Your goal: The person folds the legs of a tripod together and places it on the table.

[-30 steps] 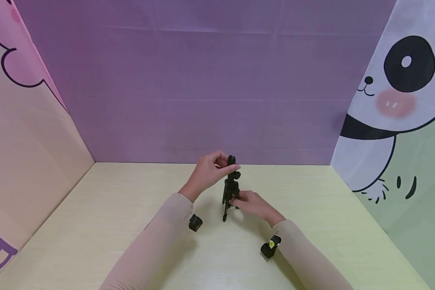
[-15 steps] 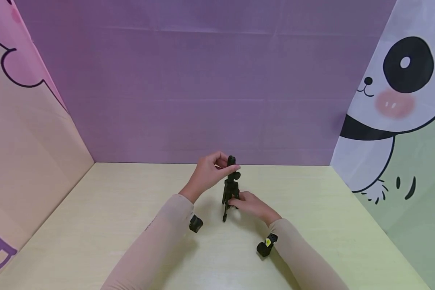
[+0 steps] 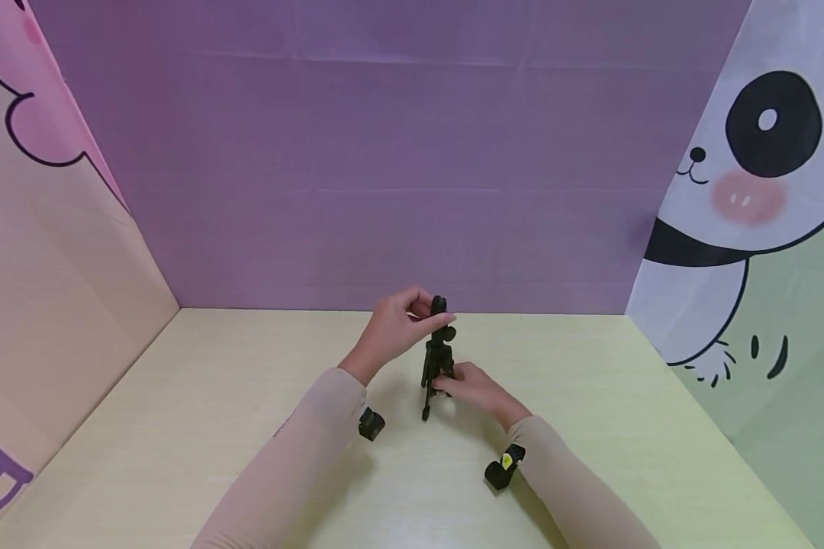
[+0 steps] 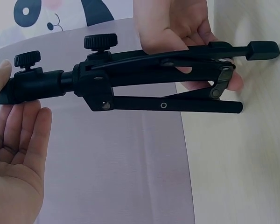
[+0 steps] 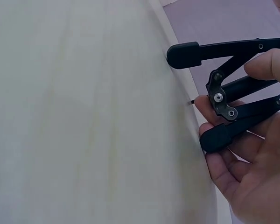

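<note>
A small black tripod (image 3: pixel 438 354) stands upright near the middle of the table, its legs folded fairly close together. My left hand (image 3: pixel 394 328) holds its top section between thumb and fingers. Lower down, my right hand (image 3: pixel 481 390) grips the legs from the right side. In the left wrist view the tripod (image 4: pixel 144 74) shows two ribbed knobs, with the left hand (image 4: pixel 18 172) around the end tube. The right wrist view shows the right hand (image 5: pixel 266 182) around the leg ends and hinged brace (image 5: pixel 219 97); one rubber foot (image 5: pixel 184 55) sticks out past the fingers.
The pale wooden table (image 3: pixel 261 381) meets a purple backdrop (image 3: pixel 398 168) behind the tripod. Printed panels flank it, with a panda drawing (image 3: pixel 748 152) on the right. Small black cameras (image 3: pixel 371 424) are worn on both wrists.
My right forearm and wrist have shifted slightly left, and the right fingers sit a little further across the legs. The left hand and the tripod look nearly still.
</note>
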Motion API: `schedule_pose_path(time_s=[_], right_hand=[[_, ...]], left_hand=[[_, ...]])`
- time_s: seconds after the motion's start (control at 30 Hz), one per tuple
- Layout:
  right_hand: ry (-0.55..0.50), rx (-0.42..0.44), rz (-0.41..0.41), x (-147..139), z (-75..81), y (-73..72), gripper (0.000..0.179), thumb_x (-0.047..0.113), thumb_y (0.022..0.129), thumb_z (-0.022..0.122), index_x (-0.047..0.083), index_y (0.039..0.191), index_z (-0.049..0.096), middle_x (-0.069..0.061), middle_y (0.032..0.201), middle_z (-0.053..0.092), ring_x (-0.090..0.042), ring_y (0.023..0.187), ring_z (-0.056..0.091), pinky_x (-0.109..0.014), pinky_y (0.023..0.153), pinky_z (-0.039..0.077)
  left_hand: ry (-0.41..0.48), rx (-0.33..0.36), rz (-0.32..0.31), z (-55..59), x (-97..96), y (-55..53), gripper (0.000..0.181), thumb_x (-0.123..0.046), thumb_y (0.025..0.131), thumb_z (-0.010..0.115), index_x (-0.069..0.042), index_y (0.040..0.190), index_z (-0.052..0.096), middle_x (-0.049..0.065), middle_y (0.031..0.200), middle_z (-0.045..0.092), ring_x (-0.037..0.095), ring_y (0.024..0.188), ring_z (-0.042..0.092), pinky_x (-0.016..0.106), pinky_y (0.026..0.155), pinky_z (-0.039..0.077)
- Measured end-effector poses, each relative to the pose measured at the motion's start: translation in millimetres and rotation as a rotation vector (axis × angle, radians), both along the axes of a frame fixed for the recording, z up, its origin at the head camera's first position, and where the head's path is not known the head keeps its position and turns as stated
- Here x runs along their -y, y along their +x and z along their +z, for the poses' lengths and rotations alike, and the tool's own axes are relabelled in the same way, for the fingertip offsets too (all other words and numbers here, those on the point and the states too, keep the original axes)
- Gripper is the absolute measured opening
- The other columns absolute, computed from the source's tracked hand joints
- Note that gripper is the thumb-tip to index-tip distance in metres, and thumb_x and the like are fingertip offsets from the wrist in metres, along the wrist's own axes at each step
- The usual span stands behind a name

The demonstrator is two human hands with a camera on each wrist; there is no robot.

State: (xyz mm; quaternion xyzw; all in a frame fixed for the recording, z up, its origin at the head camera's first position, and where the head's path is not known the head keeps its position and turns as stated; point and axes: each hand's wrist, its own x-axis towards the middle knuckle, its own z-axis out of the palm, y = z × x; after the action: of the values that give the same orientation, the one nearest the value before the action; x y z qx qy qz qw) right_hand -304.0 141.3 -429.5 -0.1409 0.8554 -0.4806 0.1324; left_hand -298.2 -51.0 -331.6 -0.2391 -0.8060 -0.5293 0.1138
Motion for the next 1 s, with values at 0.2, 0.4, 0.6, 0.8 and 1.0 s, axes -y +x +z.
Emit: schedule_pose_path(time_s=[0.2, 0.4, 0.6, 0.8, 1.0], right_hand=[[0.003, -0.039, -0.014, -0.6, -2.8, 0.3, 0.028, 0.035, 0.092, 0.061, 0.009, 0.095, 0.071, 0.000, 0.089, 0.064, -0.015, 0.082, 0.049, -0.034, 0.075, 0.039], [-0.001, -0.049, -0.027, -3.3, 2.2, -0.3, 0.029, 0.034, 0.092, 0.060, 0.011, 0.100, 0.074, 0.000, 0.094, 0.068, -0.016, 0.084, 0.051, -0.034, 0.075, 0.040], [-0.024, -0.061, -0.036, -4.7, 6.2, 1.1, 0.033, 0.035, 0.093, 0.061, 0.009, 0.108, 0.075, -0.001, 0.098, 0.074, -0.016, 0.096, 0.063, -0.041, 0.092, 0.044], [-0.061, -0.039, -0.077, -7.0, 7.6, 2.2, 0.039, 0.040, 0.092, 0.066, 0.008, 0.114, 0.073, -0.002, 0.092, 0.075, -0.016, 0.092, 0.071, -0.048, 0.102, 0.042], [-0.052, -0.052, -0.098, -13.9, 4.7, 6.1, 0.041, 0.047, 0.089, 0.071, 0.011, 0.110, 0.074, -0.002, 0.088, 0.076, -0.014, 0.094, 0.070, -0.048, 0.100, 0.044]], left_hand=[[-0.010, 0.006, 0.002, 2.7, -1.2, 1.9, 0.025, -0.038, 0.086, 0.081, -0.018, 0.095, 0.069, -0.005, 0.087, 0.069, 0.013, 0.084, 0.064, 0.036, 0.074, 0.052], [0.002, -0.008, -0.005, 7.2, -0.2, 1.5, 0.027, -0.040, 0.086, 0.080, -0.018, 0.096, 0.069, -0.003, 0.087, 0.068, 0.013, 0.083, 0.064, 0.036, 0.077, 0.052], [0.009, -0.009, 0.031, 8.6, 4.6, 2.1, 0.026, -0.040, 0.088, 0.079, -0.019, 0.098, 0.068, -0.004, 0.089, 0.068, 0.014, 0.085, 0.063, 0.037, 0.077, 0.052], [0.047, -0.001, 0.082, 7.1, 12.3, 1.8, 0.029, -0.045, 0.088, 0.077, -0.019, 0.097, 0.068, -0.004, 0.091, 0.067, 0.014, 0.089, 0.063, 0.038, 0.080, 0.052], [0.076, -0.005, 0.083, 1.5, 20.1, 2.7, 0.031, -0.046, 0.088, 0.076, -0.017, 0.094, 0.066, 0.000, 0.091, 0.066, 0.015, 0.089, 0.064, 0.039, 0.079, 0.053]])
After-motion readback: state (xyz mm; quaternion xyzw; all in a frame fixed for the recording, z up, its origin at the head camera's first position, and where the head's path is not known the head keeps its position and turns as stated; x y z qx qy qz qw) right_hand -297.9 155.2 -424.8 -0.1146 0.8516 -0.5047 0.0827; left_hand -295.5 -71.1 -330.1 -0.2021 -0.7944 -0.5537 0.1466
